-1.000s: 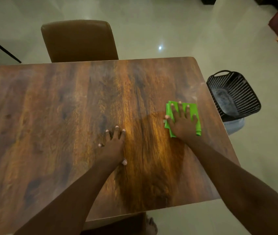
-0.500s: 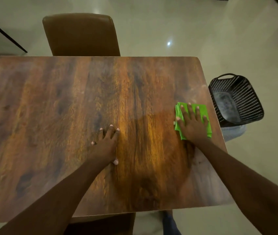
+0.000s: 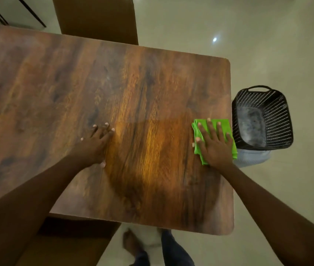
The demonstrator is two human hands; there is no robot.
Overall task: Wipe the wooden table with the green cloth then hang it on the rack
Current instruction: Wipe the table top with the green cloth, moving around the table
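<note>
The right hand (image 3: 216, 145) pressed flat, fingers spread, on the cloth (image 3: 223, 124) at the bench (image 3: 56, 89) right edge; the left hand (image 3: 95, 145) lay flat, empty.

The cloth (image 3: 224, 123) lies at the worktop's (image 3: 152, 83) right edge, under the right hand (image 3: 216, 146). The left hand (image 3: 94, 144) rests mid-worktop. A basket (image 3: 267, 100) stands on the floor (image 3: 267, 45) to the right, and a chair (image 3: 96, 18) stands behind.

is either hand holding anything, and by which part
Nothing is gripped. The right hand presses flat on top of the folded cloth at the right edge of the table. The left hand lies flat on the wood.
</note>
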